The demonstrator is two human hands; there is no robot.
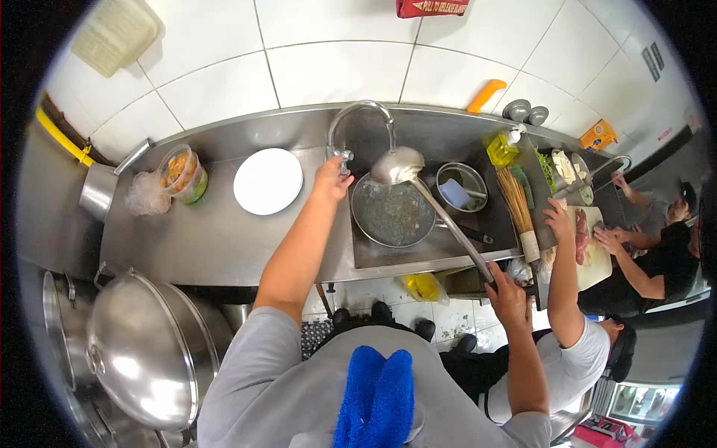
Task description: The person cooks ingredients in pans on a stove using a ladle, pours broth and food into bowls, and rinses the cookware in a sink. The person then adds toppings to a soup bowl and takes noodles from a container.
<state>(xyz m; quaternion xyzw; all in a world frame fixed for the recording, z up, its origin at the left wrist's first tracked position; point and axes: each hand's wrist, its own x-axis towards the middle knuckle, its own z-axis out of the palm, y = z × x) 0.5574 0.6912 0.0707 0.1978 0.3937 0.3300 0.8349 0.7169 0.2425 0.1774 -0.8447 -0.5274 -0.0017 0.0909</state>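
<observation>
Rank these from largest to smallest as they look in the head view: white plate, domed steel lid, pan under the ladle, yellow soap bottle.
1. Domed steel lid
2. Pan
3. White plate
4. Yellow soap bottle

Pan (pixel 393 246) partly hidden behind ladle bowl (pixel 397 166); red wall case (pixel 432 7) cut off (top edge).

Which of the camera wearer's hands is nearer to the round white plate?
Left. The left hand is at the curved silver metal tap, just right of the plate in view. The right hand is farther off, lower right in view, holding the long-handled metal ladle.
</observation>
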